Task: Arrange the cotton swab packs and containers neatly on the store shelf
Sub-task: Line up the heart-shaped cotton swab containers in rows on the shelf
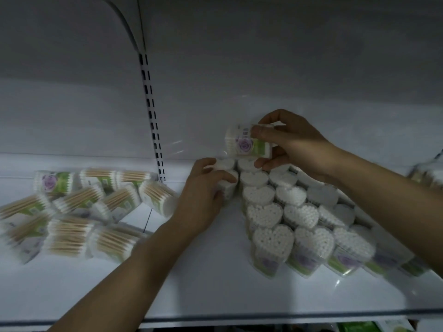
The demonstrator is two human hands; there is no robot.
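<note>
Head view of a white store shelf point(215, 283). The right hand point(292, 144) grips a rose-labelled container point(247, 144) on its side, raised above the back of the block of heart-shaped containers point(287, 212), which stand upright in close rows on the shelf's right half. The left hand point(203, 188) curls round the end container point(226, 185) at the block's back-left corner. Bagged swab packs point(72, 212) lie jumbled at left, beside the slotted upright point(152, 111).
</note>
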